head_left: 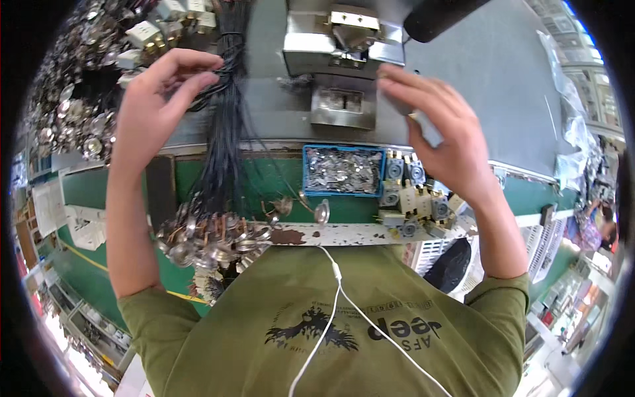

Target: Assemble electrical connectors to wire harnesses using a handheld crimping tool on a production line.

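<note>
My left hand [159, 92] is at the upper left, its thumb and fingertips closing on strands at the edge of a thick bundle of thin black wires [228, 126]. The bundle hangs over the bench edge toward me, with round metal discs [211, 241] at its near ends. To the right, my right hand [440, 122] is curled beside a metal press fixture [344, 102]. Under its fingers shows a small grey part [397, 102] with a brass-coloured pin, mostly hidden by the hand.
A blue tray [305, 173] of small flat metal pieces stands at the near bench edge. Right of it lie several white blocks with brass pins [417, 198]. Heaped metal discs [79, 126] cover the far left. A black cylinder [443, 16] juts in at the top right.
</note>
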{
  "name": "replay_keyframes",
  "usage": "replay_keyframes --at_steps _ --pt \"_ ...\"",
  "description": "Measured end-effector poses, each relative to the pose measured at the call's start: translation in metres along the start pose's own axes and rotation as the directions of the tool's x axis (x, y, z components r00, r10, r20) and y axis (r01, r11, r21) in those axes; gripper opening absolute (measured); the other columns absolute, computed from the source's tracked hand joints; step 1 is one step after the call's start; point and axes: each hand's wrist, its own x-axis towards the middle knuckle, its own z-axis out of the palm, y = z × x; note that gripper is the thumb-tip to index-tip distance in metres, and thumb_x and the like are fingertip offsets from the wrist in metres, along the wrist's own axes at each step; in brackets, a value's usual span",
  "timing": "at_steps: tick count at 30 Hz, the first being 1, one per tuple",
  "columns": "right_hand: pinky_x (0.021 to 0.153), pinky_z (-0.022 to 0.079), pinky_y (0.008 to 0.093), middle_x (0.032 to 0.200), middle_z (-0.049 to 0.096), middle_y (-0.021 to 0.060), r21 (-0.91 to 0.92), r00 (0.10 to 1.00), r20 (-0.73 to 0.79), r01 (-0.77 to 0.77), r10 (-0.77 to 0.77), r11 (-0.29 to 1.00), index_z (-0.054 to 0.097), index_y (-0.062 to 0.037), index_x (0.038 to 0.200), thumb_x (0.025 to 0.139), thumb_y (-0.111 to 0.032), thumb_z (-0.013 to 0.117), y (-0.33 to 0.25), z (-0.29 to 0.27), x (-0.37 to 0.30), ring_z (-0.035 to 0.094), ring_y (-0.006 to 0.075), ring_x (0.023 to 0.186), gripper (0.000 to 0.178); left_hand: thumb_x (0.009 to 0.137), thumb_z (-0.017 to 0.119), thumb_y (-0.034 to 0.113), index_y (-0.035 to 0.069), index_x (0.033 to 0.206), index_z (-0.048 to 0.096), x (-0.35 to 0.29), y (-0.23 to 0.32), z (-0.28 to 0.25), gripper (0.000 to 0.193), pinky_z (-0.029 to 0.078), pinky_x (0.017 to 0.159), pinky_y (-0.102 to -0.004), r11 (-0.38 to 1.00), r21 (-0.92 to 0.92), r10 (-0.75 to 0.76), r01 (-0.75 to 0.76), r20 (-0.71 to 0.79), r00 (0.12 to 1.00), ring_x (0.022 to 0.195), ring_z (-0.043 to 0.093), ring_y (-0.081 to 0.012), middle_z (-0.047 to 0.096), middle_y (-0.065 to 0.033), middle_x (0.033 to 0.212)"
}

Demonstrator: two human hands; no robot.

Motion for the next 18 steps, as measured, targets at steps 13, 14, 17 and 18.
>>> replay_keyframes --at_steps 13,14,17,18 --pt "0.092 0.054 0.0431 0.123 0.070 0.0104 -0.023 0.996 -0.018 0.091 -0.092 0.996 0.061 -0.0074 0.133 0.084 0.000 0.072 -0.004 0.060 0.019 0.066 0.0310 0.108 0.051 0.096 0.067 -0.002 0.000 0.114 0.070 -0.013 0.020 -0.003 0.018 0.054 0.089 -0.0254 0.986 0.161 0.036 -0.046 0.062 0.997 0.096 0.069 -0.0108 0.075 -0.0044 0.106" --pt "0.092 0.054 0.0431 0.123 0.070 0.0103 -0.070 0.994 -0.013 0.111 -0.112 0.991 0.061 -0.0072 0.133 0.084 0.000 0.073 -0.004 0.059 0.018 0.066 0.0307 0.109 0.051 0.096 0.067 -0.002 0.000 0.114 0.070 -0.013 0.020 -0.002 0.018 0.054 0.089 -0.0254 0.986 0.160 0.033 -0.043 0.061 0.998 0.096 0.069 -0.0108 0.075 -0.0044 0.106" --pt "0.094 0.053 0.0432 0.124 0.070 0.0105 -0.143 0.989 -0.033 0.136 -0.142 0.980 0.062 -0.0066 0.131 0.084 -0.004 0.075 -0.002 0.060 0.017 0.066 0.0306 0.110 0.049 0.095 0.070 0.002 0.001 0.112 0.071 -0.012 0.015 -0.004 0.017 0.054 0.087 -0.0265 0.988 0.143 0.061 -0.063 0.021 0.998 0.095 0.071 -0.0117 0.076 -0.0046 0.101" --pt "0.095 0.052 0.0434 0.124 0.070 0.0108 -0.172 0.989 -0.060 0.124 -0.136 0.977 0.063 -0.0063 0.130 0.083 -0.007 0.077 -0.004 0.061 0.015 0.065 0.0308 0.111 0.049 0.094 0.070 0.002 0.001 0.112 0.070 -0.013 0.012 -0.004 0.018 0.055 0.087 -0.0267 0.988 0.137 0.070 -0.071 0.010 0.998 0.094 0.071 -0.0119 0.076 -0.0047 0.101"
